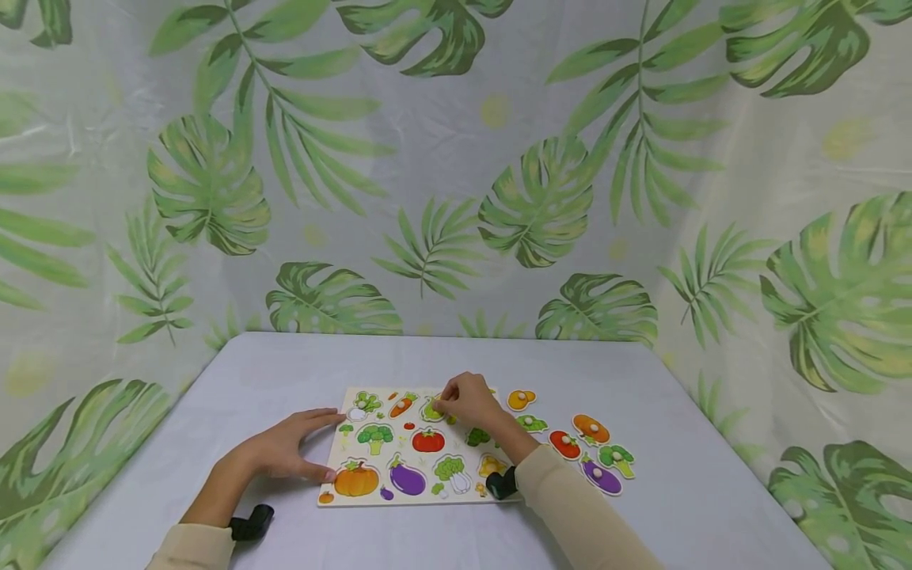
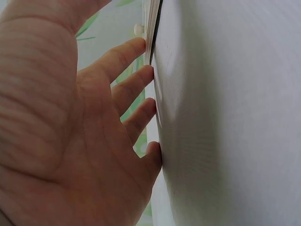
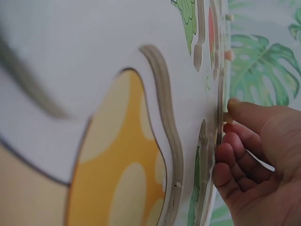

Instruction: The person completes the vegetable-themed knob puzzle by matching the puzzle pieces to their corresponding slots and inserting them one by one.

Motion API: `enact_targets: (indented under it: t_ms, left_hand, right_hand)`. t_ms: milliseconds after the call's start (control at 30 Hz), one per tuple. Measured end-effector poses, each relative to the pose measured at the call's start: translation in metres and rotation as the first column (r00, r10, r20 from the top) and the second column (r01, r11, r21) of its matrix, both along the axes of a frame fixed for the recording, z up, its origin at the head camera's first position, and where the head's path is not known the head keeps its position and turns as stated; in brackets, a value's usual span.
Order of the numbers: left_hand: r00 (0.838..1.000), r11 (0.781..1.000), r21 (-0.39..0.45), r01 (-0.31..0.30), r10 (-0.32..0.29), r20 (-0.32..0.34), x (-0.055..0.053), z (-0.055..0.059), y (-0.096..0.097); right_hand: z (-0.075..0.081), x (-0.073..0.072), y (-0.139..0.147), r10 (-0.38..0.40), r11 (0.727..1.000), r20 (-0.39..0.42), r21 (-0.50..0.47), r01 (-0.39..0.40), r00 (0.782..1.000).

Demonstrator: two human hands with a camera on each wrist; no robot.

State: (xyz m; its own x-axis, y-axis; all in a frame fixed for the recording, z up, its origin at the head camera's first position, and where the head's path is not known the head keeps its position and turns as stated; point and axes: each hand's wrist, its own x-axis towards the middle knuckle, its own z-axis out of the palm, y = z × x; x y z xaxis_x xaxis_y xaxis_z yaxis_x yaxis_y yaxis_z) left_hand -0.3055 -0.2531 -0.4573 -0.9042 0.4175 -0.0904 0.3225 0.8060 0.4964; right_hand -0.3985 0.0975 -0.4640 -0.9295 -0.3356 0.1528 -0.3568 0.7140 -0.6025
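Fingers, right hand (image 1: 470,400): pinched on the knob of a light-green, flat vegetable-shaped piece (image 1: 428,411), the knob evidently being provided for grip.
Fingers, left hand (image 1: 281,447): spread, nothing grasped; the edge of the cream rectangular puzzle board (image 1: 456,439) is touched, probably for steadying.
Green piece: held at the board's far row; full seating cannot be told.
Loose painted, knobbed pieces (image 1: 565,445): grouped right of the board, presumably within easy reach.

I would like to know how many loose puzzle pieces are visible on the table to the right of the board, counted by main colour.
Orange or yellow-orange pieces: 2
Green pieces: 2
Red piece: 1
Purple piece: 1
Total: 6
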Motion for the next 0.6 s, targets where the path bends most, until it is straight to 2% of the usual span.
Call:
enact_targets:
  t_ms: [600]
  left_hand:
    - [1.0,1.0,0.005,0.004,-0.004,-0.003,0.0011,-0.0004,-0.0003]
  right_hand:
    - [0.0037,0.0087,-0.0047,0.015,1.0,0.043,0.011,-0.016,0.999]
